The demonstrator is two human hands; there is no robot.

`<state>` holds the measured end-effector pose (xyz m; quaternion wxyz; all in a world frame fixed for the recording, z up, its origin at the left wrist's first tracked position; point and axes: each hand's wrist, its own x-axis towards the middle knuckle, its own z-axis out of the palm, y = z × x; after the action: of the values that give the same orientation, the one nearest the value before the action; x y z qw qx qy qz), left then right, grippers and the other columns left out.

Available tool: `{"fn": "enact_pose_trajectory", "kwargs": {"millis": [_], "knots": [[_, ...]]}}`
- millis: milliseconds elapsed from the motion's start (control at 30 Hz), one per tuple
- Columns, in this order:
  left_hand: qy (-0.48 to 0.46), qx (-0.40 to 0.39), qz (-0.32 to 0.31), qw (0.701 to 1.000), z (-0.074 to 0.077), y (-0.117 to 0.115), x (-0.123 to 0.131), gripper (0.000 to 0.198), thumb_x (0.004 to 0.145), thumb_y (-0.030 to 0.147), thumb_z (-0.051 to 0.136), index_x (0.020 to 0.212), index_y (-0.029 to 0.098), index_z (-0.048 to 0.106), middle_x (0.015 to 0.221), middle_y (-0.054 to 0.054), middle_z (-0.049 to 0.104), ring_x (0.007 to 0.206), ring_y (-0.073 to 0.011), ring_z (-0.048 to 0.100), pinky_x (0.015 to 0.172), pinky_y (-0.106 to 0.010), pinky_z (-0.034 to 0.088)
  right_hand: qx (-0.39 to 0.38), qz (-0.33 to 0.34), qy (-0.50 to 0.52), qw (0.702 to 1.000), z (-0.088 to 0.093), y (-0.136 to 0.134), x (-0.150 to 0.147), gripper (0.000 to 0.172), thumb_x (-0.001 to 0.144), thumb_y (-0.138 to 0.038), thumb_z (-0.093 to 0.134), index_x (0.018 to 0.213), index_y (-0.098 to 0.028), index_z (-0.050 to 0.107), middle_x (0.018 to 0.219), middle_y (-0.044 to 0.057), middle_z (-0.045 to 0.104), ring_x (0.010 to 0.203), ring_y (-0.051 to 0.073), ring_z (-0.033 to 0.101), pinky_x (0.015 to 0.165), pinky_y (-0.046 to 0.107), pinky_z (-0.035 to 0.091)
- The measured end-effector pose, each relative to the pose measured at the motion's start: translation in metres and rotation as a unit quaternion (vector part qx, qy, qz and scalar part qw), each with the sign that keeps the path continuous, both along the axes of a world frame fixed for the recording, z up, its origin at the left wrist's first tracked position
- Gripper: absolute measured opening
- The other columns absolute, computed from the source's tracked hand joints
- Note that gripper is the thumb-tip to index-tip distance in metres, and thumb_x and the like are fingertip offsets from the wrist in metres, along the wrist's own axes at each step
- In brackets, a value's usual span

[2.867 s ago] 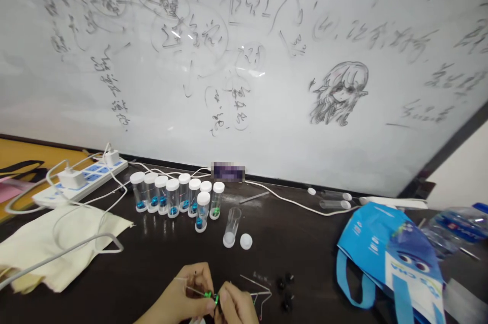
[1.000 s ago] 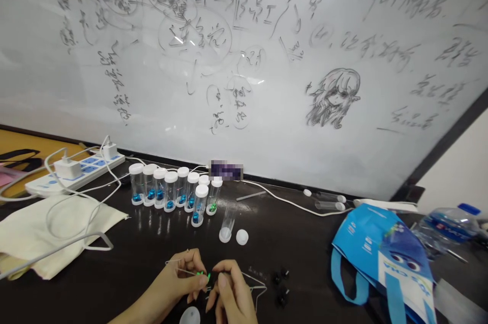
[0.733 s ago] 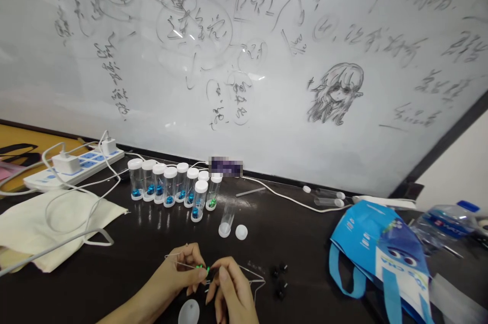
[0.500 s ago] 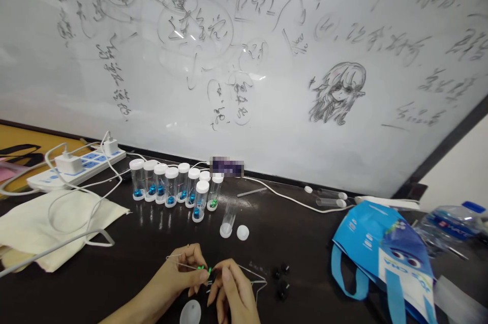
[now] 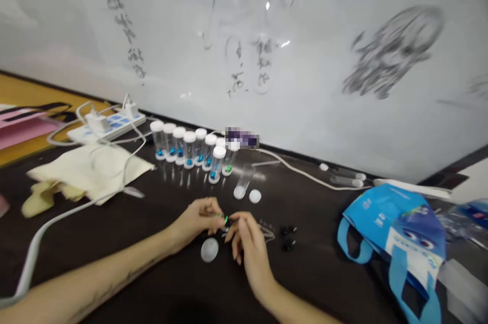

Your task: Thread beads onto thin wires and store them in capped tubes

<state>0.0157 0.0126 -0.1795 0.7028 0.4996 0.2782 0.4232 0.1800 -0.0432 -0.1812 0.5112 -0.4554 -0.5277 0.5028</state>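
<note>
My left hand (image 5: 200, 219) pinches a small green piece (image 5: 226, 219) between thumb and fingers at the centre front. Close against it, my right hand (image 5: 248, 237) has its thumb and forefinger together at a dark bit beside the green piece; what they grip is too small and blurred to name. Thin pale wire-like strands (image 5: 269, 233) show behind the right hand. Below the hands lies a small round translucent dish (image 5: 209, 250). Several black knob-like parts (image 5: 288, 245) sit to the right. Beyond the hands are an uncapped clear tube (image 5: 244, 179) and a white cap (image 5: 255, 196).
Several white-capped clear tubes (image 5: 189, 150) stand behind, most holding blue pieces, one green. At left are a cream cloth bag (image 5: 95, 169), a power strip (image 5: 114, 125) and cables. A blue bag (image 5: 400, 232) lies right. A whiteboard (image 5: 213, 100) rises behind.
The view has tilted downward and shifted left, so the table contents appear higher and more of both forearms shows. Both hands remain together at the green piece.
</note>
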Motion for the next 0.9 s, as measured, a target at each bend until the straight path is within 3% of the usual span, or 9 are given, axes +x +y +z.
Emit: {"fn": "enact_pose_trajectory", "kwargs": {"millis": [200,500,733,900], "knots": [[-0.021,-0.057,0.014,0.998,0.002,0.005,-0.003,0.027,0.064,0.023,0.086,0.074,0.011,0.064,0.065,-0.001,0.070,0.053,-0.0083,0.056,0.050,-0.020,0.040,-0.021,0.007,0.009,1.000,0.007,0.000,0.000,0.025,0.099,-0.042,0.044,0.109,-0.021,0.052,0.073,-0.002,0.060,0.044,0.007,0.043,0.036,0.015,0.032],[-0.038,-0.055,0.017,0.998,0.004,0.007,-0.007,0.028,0.065,0.024,0.086,0.073,0.010,0.063,0.062,0.000,0.069,0.051,-0.0071,0.056,0.049,-0.020,0.039,-0.012,0.023,0.002,1.000,0.010,0.001,0.000,0.026,0.099,-0.039,0.045,0.114,-0.021,0.057,0.077,-0.001,0.058,0.046,0.008,0.043,0.035,0.016,0.030],[-0.040,-0.071,0.018,0.997,0.005,0.009,-0.008,0.026,0.067,0.023,0.085,0.074,0.010,0.063,0.064,-0.002,0.070,0.051,-0.0074,0.055,0.050,-0.020,0.040,-0.028,0.010,0.010,1.000,0.013,-0.001,0.000,0.036,0.098,-0.042,0.045,0.128,-0.023,0.048,0.079,-0.001,0.058,0.045,0.008,0.041,0.036,0.017,0.031],[-0.043,-0.089,0.022,0.995,0.005,0.011,-0.005,0.029,0.063,0.023,0.087,0.074,0.010,0.064,0.065,-0.002,0.069,0.052,-0.0084,0.056,0.051,-0.021,0.041,-0.036,0.026,0.000,0.999,0.014,-0.001,0.002,0.037,0.099,-0.044,0.044,0.127,-0.021,0.052,0.080,0.000,0.058,0.045,0.008,0.039,0.036,0.017,0.027]]}}
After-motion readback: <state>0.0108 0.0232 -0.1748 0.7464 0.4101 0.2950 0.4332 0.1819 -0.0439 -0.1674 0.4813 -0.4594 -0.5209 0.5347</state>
